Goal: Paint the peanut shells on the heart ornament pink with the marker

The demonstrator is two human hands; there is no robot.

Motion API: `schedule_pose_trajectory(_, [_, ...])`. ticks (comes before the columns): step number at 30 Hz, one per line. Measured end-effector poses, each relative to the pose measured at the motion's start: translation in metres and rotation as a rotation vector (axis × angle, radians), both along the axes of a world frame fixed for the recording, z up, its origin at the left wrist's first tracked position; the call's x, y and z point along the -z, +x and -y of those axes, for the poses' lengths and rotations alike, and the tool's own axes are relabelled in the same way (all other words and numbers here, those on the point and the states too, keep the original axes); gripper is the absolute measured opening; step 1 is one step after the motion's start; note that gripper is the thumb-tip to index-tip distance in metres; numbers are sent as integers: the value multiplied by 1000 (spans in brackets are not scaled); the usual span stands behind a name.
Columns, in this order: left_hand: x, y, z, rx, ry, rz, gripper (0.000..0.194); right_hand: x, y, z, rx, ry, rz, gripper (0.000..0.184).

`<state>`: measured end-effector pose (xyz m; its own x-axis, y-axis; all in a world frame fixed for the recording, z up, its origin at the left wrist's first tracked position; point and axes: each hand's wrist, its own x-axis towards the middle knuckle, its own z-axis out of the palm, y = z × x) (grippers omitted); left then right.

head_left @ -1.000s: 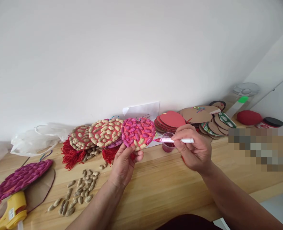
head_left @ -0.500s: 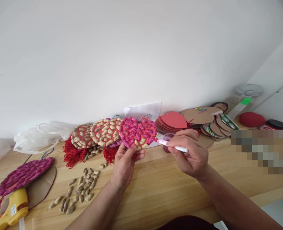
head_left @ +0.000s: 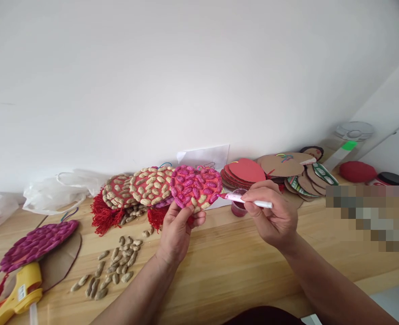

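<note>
Fingers of the left hand [head_left: 177,225] pinch the lower edge of a peanut-covered heart [head_left: 195,187], mostly magenta, raised above the wooden table [head_left: 219,271]. Right hand [head_left: 275,214] grips a white brush [head_left: 248,199], its pink tip at the heart's right edge, near a cup of dark pink liquid [head_left: 239,208].

The person wears dark maroon clothing [head_left: 263,316], forearms [head_left: 327,275] bare.
</note>
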<state>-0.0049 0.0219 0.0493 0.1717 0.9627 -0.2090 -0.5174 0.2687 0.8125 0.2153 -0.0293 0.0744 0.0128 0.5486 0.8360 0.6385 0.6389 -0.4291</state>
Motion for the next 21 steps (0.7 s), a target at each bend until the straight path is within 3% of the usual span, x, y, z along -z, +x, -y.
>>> schedule_pose_trajectory(16, [5, -1, -2, -2, 45, -20, 38, -1, -1, -2, 68, 15, 56, 19])
schedule_pose_trajectory(21, [6, -1, -1, -17, 136, -99, 38, -2, -4, -1, 30, 38, 107, 20])
